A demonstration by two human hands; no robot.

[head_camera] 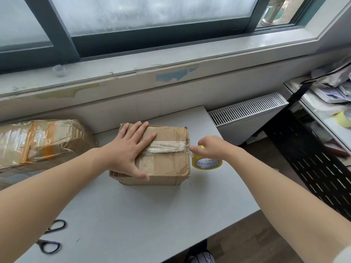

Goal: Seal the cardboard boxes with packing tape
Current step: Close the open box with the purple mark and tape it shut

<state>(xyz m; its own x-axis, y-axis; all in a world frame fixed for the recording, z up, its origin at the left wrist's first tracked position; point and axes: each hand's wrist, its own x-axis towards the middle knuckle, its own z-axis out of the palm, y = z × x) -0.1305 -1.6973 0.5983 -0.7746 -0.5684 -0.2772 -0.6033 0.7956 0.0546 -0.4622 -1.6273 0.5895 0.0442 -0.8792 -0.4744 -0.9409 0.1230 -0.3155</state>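
From the head view, the small cardboard box [167, 168] sits mid-counter [142, 215], brown, creased and slightly crushed at its corners. A glossy, wrinkled strip of clear tape [167, 146] runs left to right across its top seam. The left hand [131, 149] lies flat on the box's left half, fingers [146, 138] straight and spread, pressing the lid and the strip's near end down. The right hand [210, 147] is curled round the yellowish tape roll [207, 164], with its forefinger stretched toward the box's right top edge, where the strip bends over. The roll stands on edge just beside the box's right wall, and its printed core faces the camera. So the seam's free end lies directly left of the right hand, which is much the nearer one. Carrying the tape down that side probably comes next. A bigger, heavily taped box [41, 141] rests at far left, and black-handled scissors [51, 236] lie near the counter's front edge.
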